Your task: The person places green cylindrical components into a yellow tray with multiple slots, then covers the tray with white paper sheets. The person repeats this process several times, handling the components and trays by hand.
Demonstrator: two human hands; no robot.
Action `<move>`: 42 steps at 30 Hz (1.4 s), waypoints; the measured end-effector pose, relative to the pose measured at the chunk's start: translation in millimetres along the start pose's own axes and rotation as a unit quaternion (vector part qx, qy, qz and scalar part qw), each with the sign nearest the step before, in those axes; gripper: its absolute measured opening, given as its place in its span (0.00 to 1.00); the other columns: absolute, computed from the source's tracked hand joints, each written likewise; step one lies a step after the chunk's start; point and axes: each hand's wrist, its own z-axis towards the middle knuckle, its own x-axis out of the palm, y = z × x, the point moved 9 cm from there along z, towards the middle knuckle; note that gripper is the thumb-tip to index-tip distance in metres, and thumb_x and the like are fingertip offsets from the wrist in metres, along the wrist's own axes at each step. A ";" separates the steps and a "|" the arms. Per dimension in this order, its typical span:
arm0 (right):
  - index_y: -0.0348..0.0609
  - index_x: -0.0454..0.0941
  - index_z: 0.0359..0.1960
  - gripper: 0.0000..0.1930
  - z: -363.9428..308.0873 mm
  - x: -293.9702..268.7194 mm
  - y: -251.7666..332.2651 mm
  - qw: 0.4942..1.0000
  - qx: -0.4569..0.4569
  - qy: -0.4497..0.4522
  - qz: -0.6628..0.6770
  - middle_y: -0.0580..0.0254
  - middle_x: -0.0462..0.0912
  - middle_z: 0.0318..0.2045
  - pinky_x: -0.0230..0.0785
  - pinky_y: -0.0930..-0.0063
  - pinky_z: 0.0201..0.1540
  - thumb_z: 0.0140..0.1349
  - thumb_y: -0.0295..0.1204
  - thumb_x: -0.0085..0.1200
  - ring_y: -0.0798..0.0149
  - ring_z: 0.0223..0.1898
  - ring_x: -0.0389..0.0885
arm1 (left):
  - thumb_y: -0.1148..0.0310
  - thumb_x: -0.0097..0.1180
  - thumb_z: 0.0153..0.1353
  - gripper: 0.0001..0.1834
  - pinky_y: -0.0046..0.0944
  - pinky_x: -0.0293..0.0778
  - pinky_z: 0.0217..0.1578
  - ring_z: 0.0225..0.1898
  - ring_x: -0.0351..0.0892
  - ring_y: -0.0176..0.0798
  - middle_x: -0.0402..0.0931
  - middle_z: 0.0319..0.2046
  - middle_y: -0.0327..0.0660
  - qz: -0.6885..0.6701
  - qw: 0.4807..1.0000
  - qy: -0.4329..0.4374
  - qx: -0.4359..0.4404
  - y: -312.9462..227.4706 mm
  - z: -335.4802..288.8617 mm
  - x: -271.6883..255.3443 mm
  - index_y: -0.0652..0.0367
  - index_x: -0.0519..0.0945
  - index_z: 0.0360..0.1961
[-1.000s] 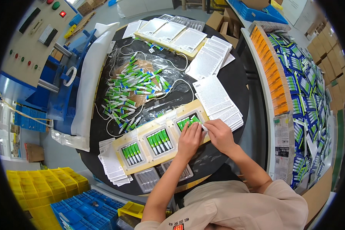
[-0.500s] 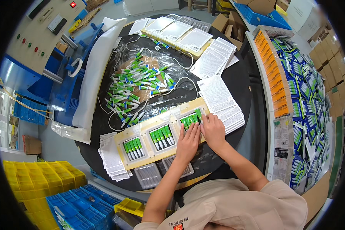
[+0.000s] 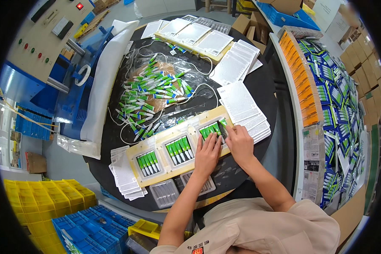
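Observation:
A pale yellow, three-window fixture (image 3: 160,177) lies across the near side of the round black table. Clear blister trays sit in its windows, each with several green-and-white tubes (image 3: 147,164) side by side. My left hand (image 3: 208,155) rests with fingers stretched over the white ends of the tubes in the right-hand window. My right hand (image 3: 240,146) has its fingers bent at that window's right side, closed around the lower part of the rightmost tube (image 3: 223,121). The green end of that tube shows; my fingers hide the rest.
Loose tubes (image 3: 150,86) lie heaped beyond the fixture among white cords. White printed cards (image 3: 239,101) are stacked at right, more cards (image 3: 125,175) at left. Empty blister trays (image 3: 164,194) lie in front. A second fixture (image 3: 218,58) stands at the back, a blue machine (image 3: 65,101) at left.
My right hand has shifted slightly right. The rightmost tube has tilted and moved right, and a dark gap now shows beside it. My left hand stays nearly in place.

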 end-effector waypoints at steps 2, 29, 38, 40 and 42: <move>0.42 0.82 0.48 0.18 -4.6 -1.9 -0.2 1.000 -0.012 0.013 -0.006 0.59 0.77 0.35 0.77 0.64 0.38 0.53 0.24 0.63 0.56 0.40 0.79 | 0.67 0.61 0.65 0.21 0.58 0.58 0.71 0.64 0.73 0.46 0.76 0.60 0.45 -0.003 1.000 0.004 -0.001 0.3 -0.4 1.2 0.58 0.79 0.59; 0.35 0.81 0.51 0.17 2.8 7.3 19.5 0.989 -0.144 0.019 -0.004 0.51 0.80 0.54 0.64 0.52 0.66 0.59 0.24 0.56 0.48 0.58 0.76 | 0.60 0.57 0.69 0.27 0.58 0.52 0.73 0.71 0.65 0.46 0.70 0.67 0.47 0.008 0.999 0.033 -0.005 2.3 -0.2 0.3 0.62 0.75 0.64; 0.39 0.74 0.63 0.29 66.4 -0.4 -76.1 0.967 -0.151 0.180 -0.100 0.45 0.73 0.65 0.55 0.44 0.73 0.55 0.22 0.58 0.48 0.69 0.68 | 0.61 0.61 0.66 0.28 0.61 0.51 0.73 0.70 0.66 0.48 0.70 0.67 0.47 0.021 0.998 0.038 -0.042 29.5 -33.2 -50.3 0.58 0.73 0.66; 0.39 0.71 0.65 0.33 72.8 20.7 -95.0 0.941 -0.169 0.274 -0.103 0.43 0.73 0.65 0.54 0.44 0.73 0.54 0.23 0.59 0.47 0.69 0.68 | 0.63 0.59 0.67 0.25 0.62 0.53 0.72 0.68 0.68 0.52 0.73 0.63 0.51 0.100 0.990 -0.013 -0.102 70.1 -69.8 -94.3 0.61 0.75 0.63; 0.38 0.68 0.67 0.36 78.2 40.4 -103.0 0.915 -0.183 0.337 -0.125 0.41 0.73 0.64 0.54 0.45 0.74 0.52 0.24 0.62 0.46 0.68 0.69 | 0.64 0.60 0.66 0.25 0.60 0.55 0.71 0.67 0.69 0.56 0.74 0.62 0.53 0.100 0.963 -0.081 -0.237 135.5 -120.3 -150.6 0.64 0.75 0.62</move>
